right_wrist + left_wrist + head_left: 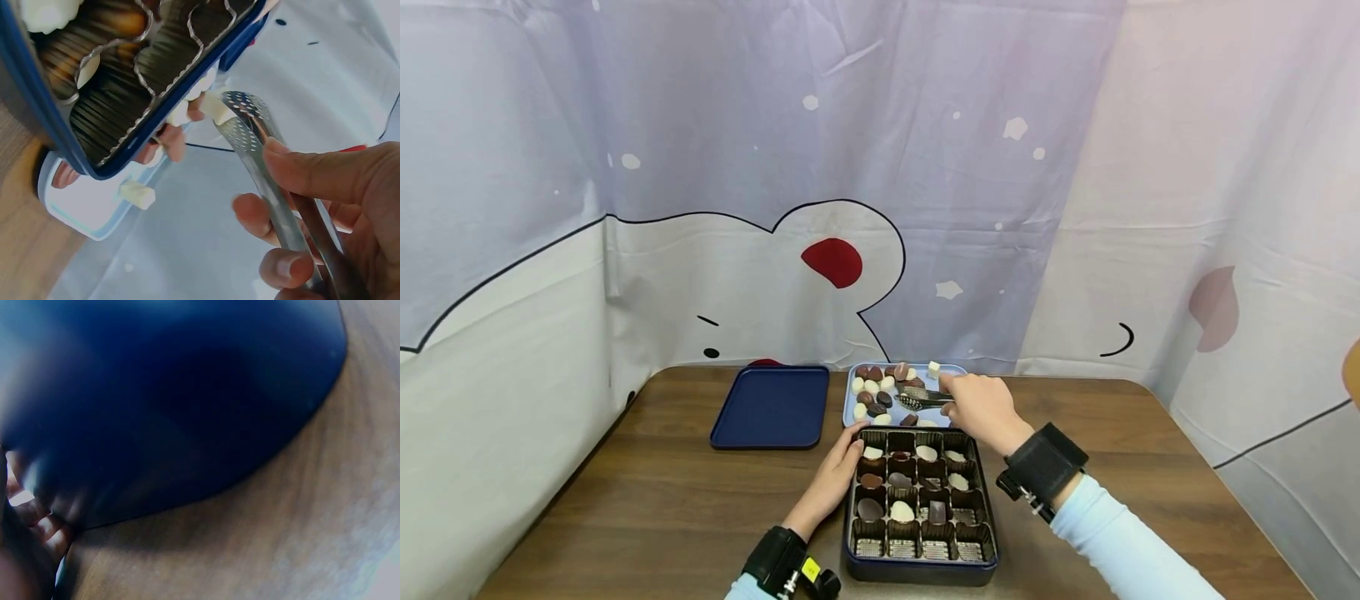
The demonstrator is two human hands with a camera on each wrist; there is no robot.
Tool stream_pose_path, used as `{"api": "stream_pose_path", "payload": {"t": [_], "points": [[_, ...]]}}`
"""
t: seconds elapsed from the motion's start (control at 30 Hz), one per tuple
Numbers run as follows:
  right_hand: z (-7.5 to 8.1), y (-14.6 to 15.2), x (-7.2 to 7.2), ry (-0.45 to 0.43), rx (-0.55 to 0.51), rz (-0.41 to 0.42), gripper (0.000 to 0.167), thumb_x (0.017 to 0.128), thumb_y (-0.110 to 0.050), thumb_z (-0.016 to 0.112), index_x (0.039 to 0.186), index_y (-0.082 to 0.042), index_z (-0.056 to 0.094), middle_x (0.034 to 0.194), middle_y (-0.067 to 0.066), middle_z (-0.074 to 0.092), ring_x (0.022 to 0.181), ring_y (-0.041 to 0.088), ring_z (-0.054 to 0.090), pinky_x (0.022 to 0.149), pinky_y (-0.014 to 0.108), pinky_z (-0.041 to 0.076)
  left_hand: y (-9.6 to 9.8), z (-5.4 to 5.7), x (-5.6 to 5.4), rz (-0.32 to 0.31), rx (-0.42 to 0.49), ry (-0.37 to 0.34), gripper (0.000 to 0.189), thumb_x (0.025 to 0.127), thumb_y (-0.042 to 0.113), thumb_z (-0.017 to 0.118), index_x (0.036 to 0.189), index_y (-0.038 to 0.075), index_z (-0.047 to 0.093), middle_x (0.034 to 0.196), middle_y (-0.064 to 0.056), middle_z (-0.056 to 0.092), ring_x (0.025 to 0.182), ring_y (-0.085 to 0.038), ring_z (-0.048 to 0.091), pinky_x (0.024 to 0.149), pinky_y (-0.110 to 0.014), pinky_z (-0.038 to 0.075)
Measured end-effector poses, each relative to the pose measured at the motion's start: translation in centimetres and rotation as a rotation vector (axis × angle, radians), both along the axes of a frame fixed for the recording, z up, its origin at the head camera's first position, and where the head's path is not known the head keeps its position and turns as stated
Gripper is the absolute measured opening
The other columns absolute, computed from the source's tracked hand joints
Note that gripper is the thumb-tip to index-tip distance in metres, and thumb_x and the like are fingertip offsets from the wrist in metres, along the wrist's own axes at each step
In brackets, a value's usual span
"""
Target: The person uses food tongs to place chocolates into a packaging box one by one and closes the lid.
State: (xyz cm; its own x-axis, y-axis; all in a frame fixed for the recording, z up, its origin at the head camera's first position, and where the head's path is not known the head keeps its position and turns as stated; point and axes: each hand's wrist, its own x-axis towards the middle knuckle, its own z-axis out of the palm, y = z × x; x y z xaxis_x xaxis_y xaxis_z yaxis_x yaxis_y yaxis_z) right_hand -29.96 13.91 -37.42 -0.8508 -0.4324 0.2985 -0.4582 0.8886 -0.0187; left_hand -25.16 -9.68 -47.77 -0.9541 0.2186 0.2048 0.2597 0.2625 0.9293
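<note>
My right hand (988,408) holds metal tongs (921,402) over a light blue tray (848,408) of brown and white chocolates. Perforated tips pinch a pale chocolate (217,109) in the right wrist view; thumb and fingers wrap the handles. A dark blue chocolate box (917,575) stands nearer me, its insert divided into compartments. Brown and white pieces lie in its upper three rows; the nearest row shows bare compartments. My left hand (831,483) grips the box's far left side, thumb by the rim. In the left wrist view its bent fingers (53,534) touch the wall.
A dark blue lid (771,407) lies on the wooden table (647,500) left of the tray. A white cube (933,369) sits at the tray's far right. Behind the table hangs a printed curtain (962,167).
</note>
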Motion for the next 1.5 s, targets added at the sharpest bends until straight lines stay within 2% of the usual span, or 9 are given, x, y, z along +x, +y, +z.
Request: {"api": "stream_pose_path", "payload": {"t": [0.2,0.43,0.73,0.9,0.97,1.0,1.13,1.3,1.5], "points": [[1.4,1.5,2.7,0.056,0.002,0.05,0.022,0.075,-0.024,0.078,0.08,-0.017,0.058,0.062,-0.004,0.056,0.049,0.012,0.045,0.042,0.026,0.032,0.1,0.0,0.1,0.005,-0.004,-0.002,0.039,0.105,0.015,0.032,0.144,0.008,0.036,0.149,-0.025,0.032,0.138,-0.04,0.029,0.108,-0.058,0.027],[2.2,4.1,5.3,0.024,-0.012,0.061,0.02,0.073,-0.025,0.079,0.084,-0.021,0.063,0.067,-0.008,0.062,0.051,0.007,0.047,0.042,0.025,0.031,0.1,-0.2,-0.1,0.011,-0.008,0.006,0.039,0.105,0.014,0.032,0.143,0.007,0.037,0.148,-0.026,0.034,0.138,-0.041,0.03,0.107,-0.058,0.027],[3.1,6.4,7.8,-0.052,0.005,0.07,0.02,0.073,-0.027,0.079,0.081,-0.028,0.061,0.067,-0.019,0.057,0.052,0.001,0.04,0.047,0.025,0.031,-0.3,-3.3,-1.8,0.024,-0.019,0.025,0.042,0.106,0.025,0.032,0.145,0.01,0.035,0.149,-0.02,0.036,0.138,-0.038,0.031,0.106,-0.058,0.029],[3.8,7.3,9.0,-0.099,0.033,0.079,0.02,0.073,-0.027,0.078,0.08,-0.03,0.06,0.064,-0.021,0.051,0.053,0.0,0.039,0.048,0.024,0.031,-0.4,-3.6,-2.1,0.02,-0.018,0.04,0.043,0.106,0.027,0.032,0.145,0.01,0.036,0.149,-0.018,0.036,0.138,-0.038,0.031,0.106,-0.059,0.029],[3.8,7.5,9.3,-0.112,0.043,0.082,0.02,0.073,-0.027,0.079,0.08,-0.03,0.06,0.063,-0.021,0.05,0.053,-0.001,0.039,0.048,0.024,0.031,-0.4,-3.5,-2.0,0.023,-0.02,0.041,0.043,0.106,0.027,0.032,0.145,0.011,0.036,0.149,-0.018,0.036,0.138,-0.037,0.031,0.107,-0.059,0.028],[3.8,7.6,9.4,-0.12,0.045,0.083,0.021,0.073,-0.026,0.079,0.08,-0.03,0.06,0.064,-0.021,0.051,0.054,-0.001,0.039,0.048,0.024,0.031,-0.4,-3.0,-1.7,0.02,-0.017,0.035,0.042,0.106,0.026,0.032,0.145,0.011,0.036,0.149,-0.019,0.036,0.138,-0.037,0.031,0.107,-0.059,0.028],[3.5,7.9,9.4,-0.162,0.041,0.088,0.021,0.072,-0.028,0.079,0.082,-0.03,0.061,0.068,-0.02,0.057,0.057,-0.001,0.045,0.05,0.026,0.035,-0.4,-2.9,-1.6,0.02,-0.01,0.022,0.042,0.106,0.025,0.032,0.145,0.012,0.036,0.149,-0.018,0.036,0.139,-0.036,0.031,0.108,-0.058,0.027],[3.5,8.1,8.7,-0.205,0.03,0.062,0.026,0.07,-0.033,0.08,0.088,-0.025,0.063,0.073,-0.014,0.061,0.061,0.004,0.052,0.052,0.03,0.039,-0.5,-3.4,-1.9,0.017,-0.002,0.024,0.043,0.106,0.026,0.032,0.146,0.012,0.035,0.149,-0.017,0.036,0.139,-0.035,0.031,0.107,-0.058,0.028],[3.7,7.6,7.7,-0.197,-0.019,0.048,0.023,0.073,-0.032,0.079,0.088,-0.024,0.063,0.071,-0.015,0.057,0.058,0.005,0.045,0.051,0.028,0.034,-0.5,-3.4,-2.0,0.018,-0.006,0.017,0.043,0.106,0.028,0.032,0.146,0.012,0.035,0.148,-0.016,0.038,0.138,-0.034,0.032,0.108,-0.056,0.028]]}}
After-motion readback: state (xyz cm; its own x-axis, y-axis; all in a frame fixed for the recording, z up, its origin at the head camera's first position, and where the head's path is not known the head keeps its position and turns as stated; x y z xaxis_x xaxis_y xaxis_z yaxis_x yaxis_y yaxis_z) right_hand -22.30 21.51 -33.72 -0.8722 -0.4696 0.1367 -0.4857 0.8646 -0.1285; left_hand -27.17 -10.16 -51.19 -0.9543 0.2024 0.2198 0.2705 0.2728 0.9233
